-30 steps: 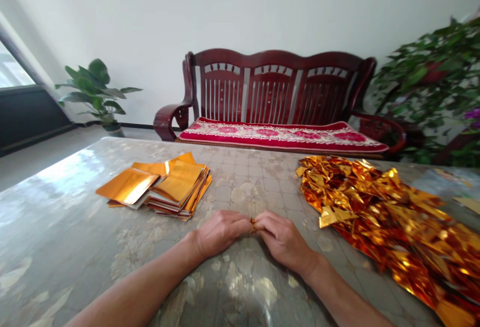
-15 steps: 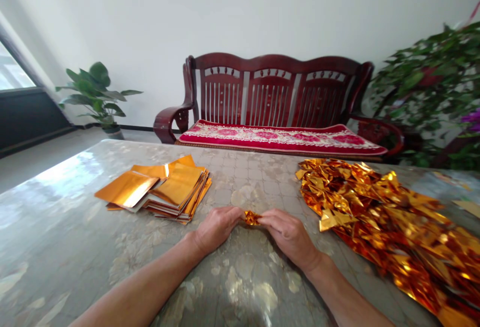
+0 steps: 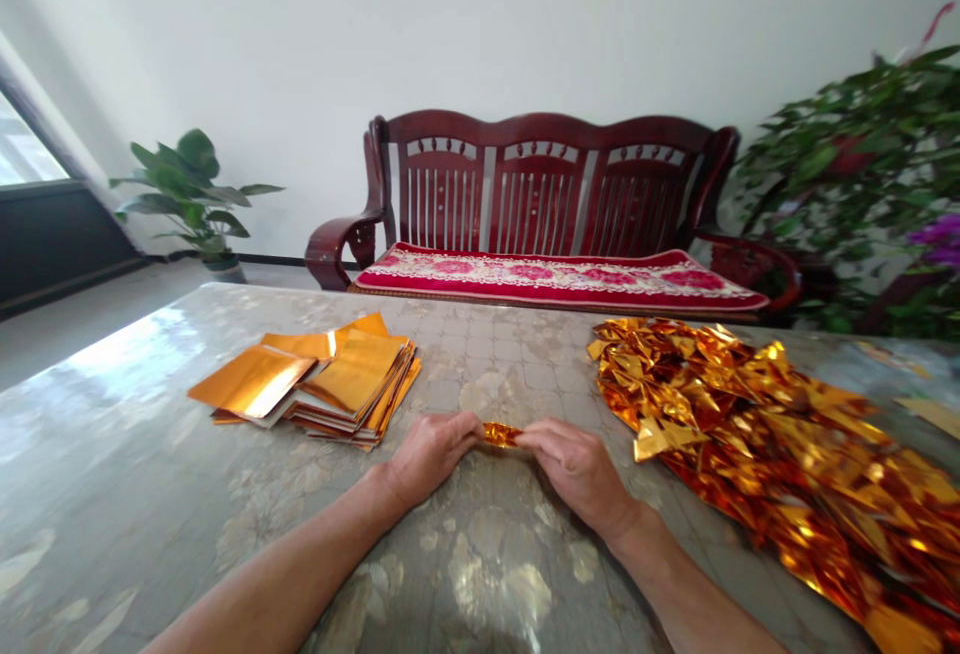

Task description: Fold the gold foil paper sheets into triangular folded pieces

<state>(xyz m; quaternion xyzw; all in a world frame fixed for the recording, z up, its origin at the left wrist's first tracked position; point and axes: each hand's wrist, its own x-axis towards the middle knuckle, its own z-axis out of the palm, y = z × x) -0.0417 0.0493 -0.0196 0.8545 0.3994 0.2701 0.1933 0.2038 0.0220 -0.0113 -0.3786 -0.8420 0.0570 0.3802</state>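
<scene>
A small crinkled piece of gold foil paper spans the gap between my two hands, low over the table. My left hand pinches its left end. Its right end is gripped by my right hand, fingers closed together. Both ends of the foil are hidden under the fingertips. To the left of my left hand lies a loose stack of flat gold foil sheets, some showing pale edges. On the right, beyond my right hand, spreads a large heap of folded gold foil pieces.
The table has a glossy floral cover. Behind it stands a dark red wooden bench with a red patterned cushion. Potted plants stand at both sides. Clear plastic lies at the table's right.
The foil between my hands looks smoother and slightly longer than before, its crumpled middle drawn out. Both hands keep their pinch and have hardly moved. The view has shifted slightly.
</scene>
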